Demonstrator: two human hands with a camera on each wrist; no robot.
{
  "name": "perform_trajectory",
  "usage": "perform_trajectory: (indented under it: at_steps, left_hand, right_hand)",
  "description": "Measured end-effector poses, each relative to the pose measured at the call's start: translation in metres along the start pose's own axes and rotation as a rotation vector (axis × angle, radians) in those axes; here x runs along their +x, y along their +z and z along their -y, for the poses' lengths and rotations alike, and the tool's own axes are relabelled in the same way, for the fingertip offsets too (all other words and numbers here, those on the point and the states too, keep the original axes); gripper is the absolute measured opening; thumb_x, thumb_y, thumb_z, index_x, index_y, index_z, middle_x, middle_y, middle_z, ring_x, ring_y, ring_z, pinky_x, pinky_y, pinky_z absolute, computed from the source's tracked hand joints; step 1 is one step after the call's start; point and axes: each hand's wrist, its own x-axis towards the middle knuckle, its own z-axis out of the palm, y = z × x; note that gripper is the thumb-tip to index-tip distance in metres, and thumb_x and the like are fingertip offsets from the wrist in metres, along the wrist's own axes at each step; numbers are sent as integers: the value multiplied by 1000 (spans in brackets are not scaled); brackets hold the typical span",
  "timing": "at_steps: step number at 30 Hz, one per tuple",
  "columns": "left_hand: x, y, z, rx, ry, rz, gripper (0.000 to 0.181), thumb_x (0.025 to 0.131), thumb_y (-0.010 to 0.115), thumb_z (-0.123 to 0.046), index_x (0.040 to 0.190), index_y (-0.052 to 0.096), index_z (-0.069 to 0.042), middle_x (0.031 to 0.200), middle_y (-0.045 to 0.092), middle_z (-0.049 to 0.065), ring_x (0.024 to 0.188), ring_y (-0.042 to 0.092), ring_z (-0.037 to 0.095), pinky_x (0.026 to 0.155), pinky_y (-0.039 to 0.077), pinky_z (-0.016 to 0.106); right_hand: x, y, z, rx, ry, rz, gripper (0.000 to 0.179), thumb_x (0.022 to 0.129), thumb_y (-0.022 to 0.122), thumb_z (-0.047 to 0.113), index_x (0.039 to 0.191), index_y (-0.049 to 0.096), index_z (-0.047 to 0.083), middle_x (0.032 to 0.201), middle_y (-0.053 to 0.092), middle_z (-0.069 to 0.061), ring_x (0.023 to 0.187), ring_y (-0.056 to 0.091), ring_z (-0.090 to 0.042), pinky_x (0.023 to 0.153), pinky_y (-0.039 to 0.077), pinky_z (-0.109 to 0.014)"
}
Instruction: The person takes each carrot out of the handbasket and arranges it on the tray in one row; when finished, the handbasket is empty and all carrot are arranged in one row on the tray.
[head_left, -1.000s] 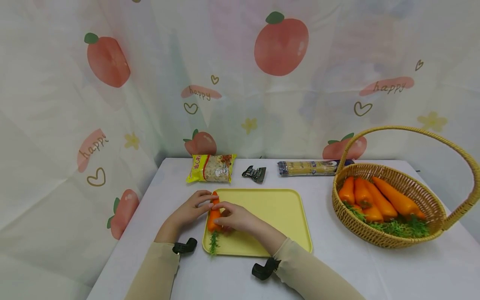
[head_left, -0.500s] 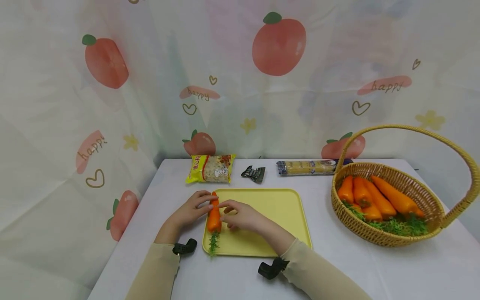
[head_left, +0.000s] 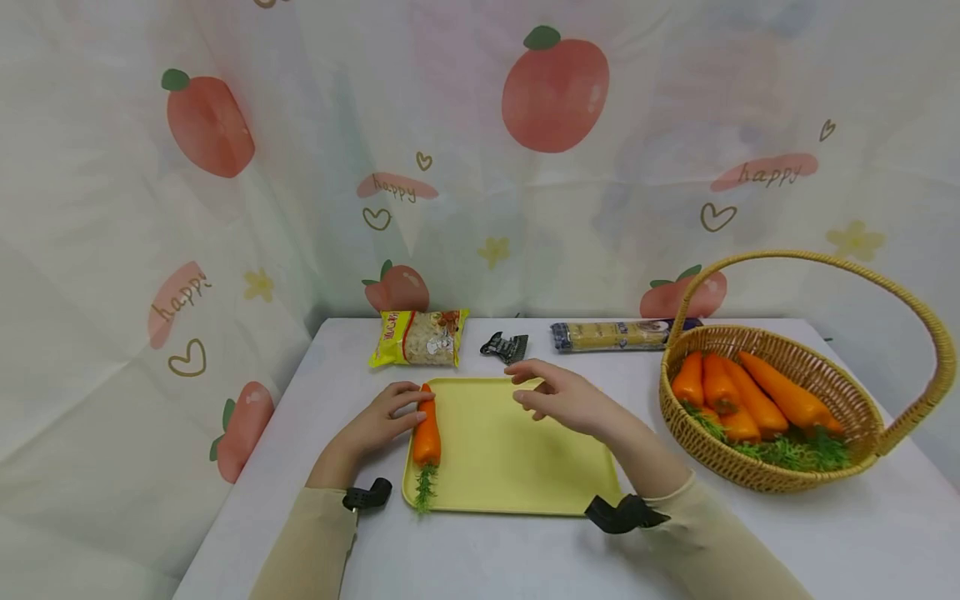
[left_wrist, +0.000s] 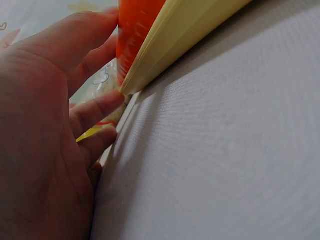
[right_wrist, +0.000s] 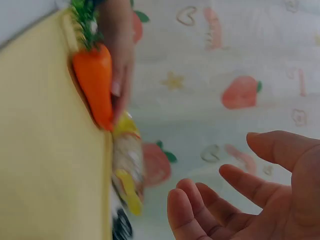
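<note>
A carrot (head_left: 427,435) with a green leafy top lies along the left edge of a yellow tray (head_left: 517,467), its tip pointing away from me. My left hand (head_left: 384,421) rests beside it, with thumb and fingertips touching its left side near the tip. In the left wrist view the carrot (left_wrist: 134,35) shows above the tray's rim, and other fingers lie by that rim. Over the tray's right part my right hand (head_left: 566,400) hovers with relaxed fingers, holding nothing. The right wrist view has the hand (right_wrist: 250,195) apart from the carrot (right_wrist: 96,82).
At right stands a wicker basket (head_left: 757,479) with a tall handle, holding several carrots (head_left: 787,396). Behind the tray lie a yellow food bag (head_left: 420,337), a small dark packet (head_left: 505,347) and a long noodle pack (head_left: 611,336). A printed curtain (head_left: 450,100) hangs behind the table.
My right hand has let go of the carrot and moved right and up over the tray. The left hand stays at the carrot, which keeps its place on the tray.
</note>
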Motion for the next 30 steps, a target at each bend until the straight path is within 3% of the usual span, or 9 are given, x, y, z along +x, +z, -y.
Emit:
perform_trajectory:
  at_steps: [7, 15, 23, 27, 30]
  left_hand:
    - [0, 0, 0, -3, -3, -1, 37, 96, 60, -48, 132, 59, -43, 149, 37, 6, 138, 36, 31, 118, 26, 58]
    - [0, 0, 0, -8, 1, -7, 38, 95, 61, -47, 133, 60, -40, 149, 38, 7, 138, 37, 32, 118, 27, 58]
    - [-1, 0, -3, -10, -25, -5, 39, 95, 62, -47, 133, 59, -40, 150, 37, 8, 139, 35, 32, 118, 26, 58]
    - [-2, 0, -4, -6, -37, -6, 39, 94, 62, -48, 133, 59, -41, 151, 36, 8, 140, 35, 33, 118, 26, 59]
    - [-2, 0, -4, -3, -36, -7, 40, 94, 62, -48, 133, 59, -41, 151, 36, 8, 140, 35, 33, 118, 26, 59]
  right_hand:
    - [-41, -64, -11, -131, 10, -111, 50, 101, 56, 33, 146, 45, 13, 140, 53, -20, 103, 64, -22, 85, 58, -35]
    - [-83, -121, -33, -207, 114, -242, 62, 101, 51, 46, 152, 34, 14, 141, 49, -21, 116, 57, -35, 89, 55, -41]
    - [-103, -153, -57, -187, 160, -248, 67, 102, 49, 45, 153, 28, 7, 151, 35, -25, 125, 47, -38, 85, 54, -27]
    - [-109, -164, -68, -224, 170, -255, 66, 102, 49, 43, 152, 30, 4, 149, 35, -27, 126, 41, -42, 92, 49, -41]
    - [-113, -171, -77, -231, 179, -255, 66, 102, 50, 42, 153, 28, 5, 149, 34, -28, 124, 45, -47, 93, 47, -48]
